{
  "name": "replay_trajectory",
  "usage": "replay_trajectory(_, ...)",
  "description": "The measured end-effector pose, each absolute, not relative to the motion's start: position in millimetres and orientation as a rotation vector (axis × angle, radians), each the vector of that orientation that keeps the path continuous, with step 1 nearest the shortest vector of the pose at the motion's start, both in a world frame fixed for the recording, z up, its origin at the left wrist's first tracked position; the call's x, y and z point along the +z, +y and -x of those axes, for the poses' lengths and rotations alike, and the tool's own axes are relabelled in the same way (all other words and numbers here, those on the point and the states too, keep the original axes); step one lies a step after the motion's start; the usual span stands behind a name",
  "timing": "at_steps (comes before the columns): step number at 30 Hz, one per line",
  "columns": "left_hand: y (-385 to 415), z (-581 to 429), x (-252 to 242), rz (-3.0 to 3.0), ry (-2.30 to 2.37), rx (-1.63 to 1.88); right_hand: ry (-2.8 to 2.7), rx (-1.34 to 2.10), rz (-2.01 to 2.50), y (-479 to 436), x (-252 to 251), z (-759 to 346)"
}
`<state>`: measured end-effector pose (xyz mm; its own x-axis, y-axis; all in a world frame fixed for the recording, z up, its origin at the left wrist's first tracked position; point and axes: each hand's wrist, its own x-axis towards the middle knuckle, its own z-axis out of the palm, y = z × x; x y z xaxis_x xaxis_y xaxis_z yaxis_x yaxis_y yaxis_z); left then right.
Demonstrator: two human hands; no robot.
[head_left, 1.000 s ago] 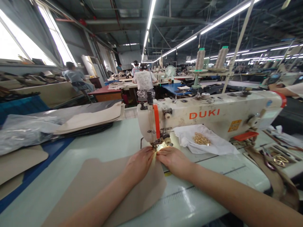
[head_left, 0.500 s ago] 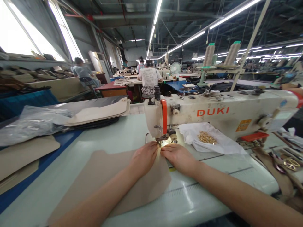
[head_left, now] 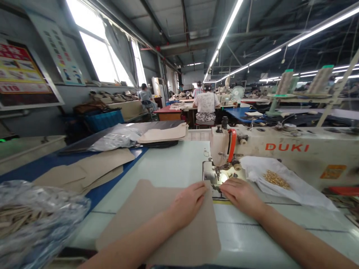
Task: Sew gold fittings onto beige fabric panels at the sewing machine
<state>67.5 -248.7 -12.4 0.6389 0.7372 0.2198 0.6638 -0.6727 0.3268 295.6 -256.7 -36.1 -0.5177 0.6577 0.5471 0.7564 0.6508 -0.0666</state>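
A flat beige fabric panel (head_left: 157,209) lies on the pale green table, left of and nearer than the sewing machine's needle (head_left: 218,172). My left hand (head_left: 188,203) rests on this panel, fingers closed at its upper right corner. Beside the lit needle plate (head_left: 209,175), my right hand (head_left: 241,192) is off the panel with its fingers drawn together. Whatever its fingertips may hold is too small to make out. The needle area stands between and just beyond both hands, and the panel's corner is apart from the needle.
Behind my right hand, a white bag (head_left: 252,166) holds small gold-coloured metal pieces (head_left: 276,179). Beige panels (head_left: 103,166) and a clear plastic bag (head_left: 117,136) lie at the left. Another plastic bag (head_left: 64,224) sits near left. A seated person (head_left: 206,104) is farther back.
My view has turned left. The panel's edge has come away from the needle towards me, with my left hand on it. My hands have moved farther apart.
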Motion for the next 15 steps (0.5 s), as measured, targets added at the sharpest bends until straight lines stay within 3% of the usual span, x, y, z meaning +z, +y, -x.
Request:
replay_trajectory(4,-291.3,-40.4,5.2,-2.614,1.165,0.507,-2.321,-0.241,1.139,-261.2,-36.0,-297.1)
replay_trajectory(10,-325.8,31.2,8.0,-2.536,1.178,0.190,-2.324,-0.197,1.152,-263.9,-35.6,-296.9)
replay_trajectory(15,-256.2,77.3,59.1,-2.331,2.023,0.778,-2.339,-0.200,1.143,-259.8,-42.3,-298.1)
